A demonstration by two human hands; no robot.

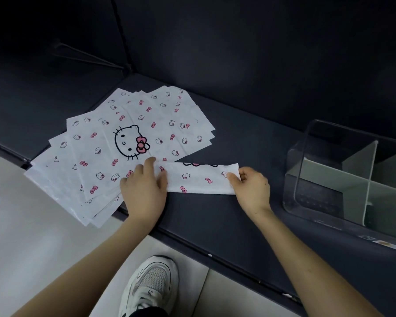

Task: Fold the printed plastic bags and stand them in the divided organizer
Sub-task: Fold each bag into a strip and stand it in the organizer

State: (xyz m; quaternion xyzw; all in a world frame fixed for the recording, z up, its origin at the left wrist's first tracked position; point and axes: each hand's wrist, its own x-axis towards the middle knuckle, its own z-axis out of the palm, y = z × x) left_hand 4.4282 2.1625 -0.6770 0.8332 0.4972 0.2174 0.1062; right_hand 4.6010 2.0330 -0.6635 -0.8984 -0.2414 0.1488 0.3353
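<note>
Folded bag (199,179), narrowed to a long strip, lies across the centre of the frame with a hand at each end. The left hand (144,191) lies flat on the strip's left end, fingers straight and spread, pressing it onto the dark surface (249,138). The right hand (249,186) pinches the right end between thumb and curled fingers.

This looks like the lengthwise fold done and the crosswise fold about to begin. The next move probably calls for carrying the pinched end over toward the pressed one while the left hand keeps the slippery plastic from sliding or springing open.

Left of centre the unfolded bags (105,143) are fanned in a loose pile, their lower edge hanging off the surface. At the right edge sits the clear organizer (313,193); its grey dividers (357,161) stand upright, and no bags show in the visible compartments. A shoe (151,282) shows at the bottom.
</note>
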